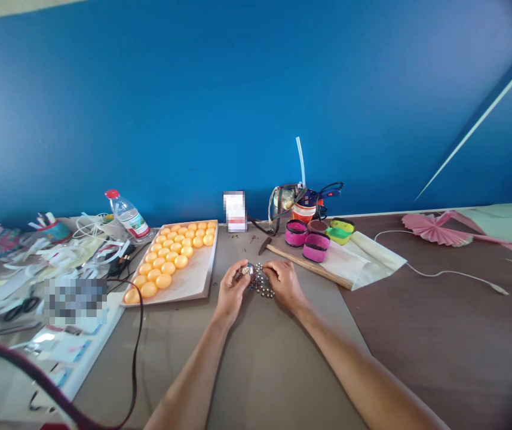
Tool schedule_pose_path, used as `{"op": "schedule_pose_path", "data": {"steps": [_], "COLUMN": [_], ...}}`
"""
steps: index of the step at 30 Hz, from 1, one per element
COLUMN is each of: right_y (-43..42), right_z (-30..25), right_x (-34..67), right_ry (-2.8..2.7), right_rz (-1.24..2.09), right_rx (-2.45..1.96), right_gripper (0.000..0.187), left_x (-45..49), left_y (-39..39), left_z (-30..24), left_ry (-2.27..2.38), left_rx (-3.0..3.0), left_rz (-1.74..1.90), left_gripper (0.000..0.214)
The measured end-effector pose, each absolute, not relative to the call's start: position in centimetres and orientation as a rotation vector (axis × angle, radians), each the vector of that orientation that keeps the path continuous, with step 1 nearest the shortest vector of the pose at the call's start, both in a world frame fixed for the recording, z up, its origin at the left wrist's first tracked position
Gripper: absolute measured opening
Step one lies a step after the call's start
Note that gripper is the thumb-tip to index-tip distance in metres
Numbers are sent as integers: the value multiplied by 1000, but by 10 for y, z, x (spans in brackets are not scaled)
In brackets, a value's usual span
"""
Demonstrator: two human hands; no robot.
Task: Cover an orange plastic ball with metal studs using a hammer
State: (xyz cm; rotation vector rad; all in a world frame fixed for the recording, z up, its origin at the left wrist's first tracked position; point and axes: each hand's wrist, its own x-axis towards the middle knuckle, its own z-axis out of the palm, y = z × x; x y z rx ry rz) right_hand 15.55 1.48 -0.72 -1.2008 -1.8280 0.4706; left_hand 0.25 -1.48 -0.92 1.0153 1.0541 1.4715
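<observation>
My left hand (233,286) is closed around a shiny silver ball-like piece (247,270) covered in small beads. From it a cluster of silver beads (265,291) hangs down and lies over the grey table mat (256,370). My right hand (286,283) pinches at the upper edge of this cluster, thumb and fingertips together. Whether the beads are strung or on a chain is too small to tell. Just beyond my right hand lies a hammer (309,260) with a wooden handle.
A shallow box (199,272) with several orange balls (180,261) stands to the left. Pink and green round containers (316,246) sit behind the hammer. A bottle (128,218), cables and scraps crowd the far left. A white cable (453,273) and pink folded paper (439,230) lie right.
</observation>
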Motion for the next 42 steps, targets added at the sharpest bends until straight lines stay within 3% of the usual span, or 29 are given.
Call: {"op": "schedule_pose_path", "data": {"steps": [11,22,28,42], "right_y": [17,14,11,11], "right_z": [-8,-3,-3,-1], "right_x": [155,150,147,148], "right_ry": [-1827,-1359,-1333,-1485], "right_rz": [589,1315,1330,1289], "right_rx": [-1173,-1011,-1019,-1029], "right_gripper": [21,21,16,15], "left_x": [4,2,6,8], "left_y": [-16,-12,-14,-18], "left_z": [-4,-14,-11,-8], "left_ry": [1217,1222,1173,1228], "left_rx": [1238,1353,1241,1394], "left_rz": [1437,1416,1468,1458], "left_gripper": [34,33,44,33]}}
